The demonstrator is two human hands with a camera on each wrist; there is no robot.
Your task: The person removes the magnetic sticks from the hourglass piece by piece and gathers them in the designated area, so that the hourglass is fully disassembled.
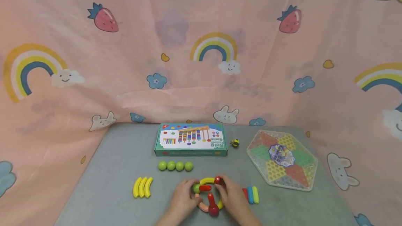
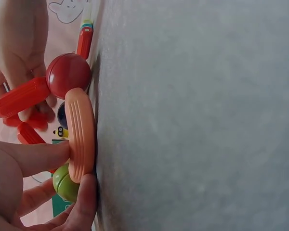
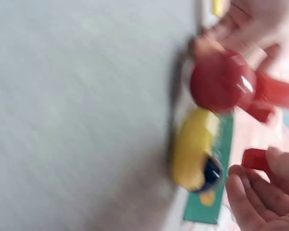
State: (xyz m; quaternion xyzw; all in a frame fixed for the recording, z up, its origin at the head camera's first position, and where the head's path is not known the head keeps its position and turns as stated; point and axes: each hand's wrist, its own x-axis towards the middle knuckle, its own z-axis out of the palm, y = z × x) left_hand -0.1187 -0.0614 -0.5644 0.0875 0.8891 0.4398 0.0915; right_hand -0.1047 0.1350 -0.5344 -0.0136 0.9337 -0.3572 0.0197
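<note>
Lying on the near left of the grey worktop (image 1: pixel 119 170), three yellow curved pieces (image 1: pixel 142 187) sit side by side, well apart from the hands. Just beyond them to the right, four green balls (image 1: pixel 175 166) stand in a row, and farther back a game box (image 1: pixel 191 139) lies flat.

At the near middle, a ring of curved sticks and balls (image 1: pixel 208 194) rests on the worktop between both hands. The left hand (image 1: pixel 183 198) holds the ring's left side: in the left wrist view its thumb and fingers (image 2: pixel 36 156) pinch a ribbed peach curved piece (image 2: pixel 81 134) where it meets a green ball (image 2: pixel 66 183). A red ball (image 2: pixel 68 75) sits at the other end of that peach piece, with a red straight stick (image 2: pixel 21 97) running from it toward the ring's middle. A second red stick (image 1: pixel 205 188) lies across near the green ball in the head view.

The right hand (image 1: pixel 230 196) is at the ring's right side, its fingers curled at a red ball (image 1: pixel 217 180) on the far rim beside a yellow curved piece (image 1: pixel 207 180). The right wrist view is blurred, so how firmly it grips I cannot tell.

Just right of that hand lie three short sticks, red, blue and green (image 1: pixel 251 195), touching one another. Farther right sits a hexagonal checkers board (image 1: pixel 282 158), with a small bee toy (image 1: pixel 234 143) between it and the box.
</note>
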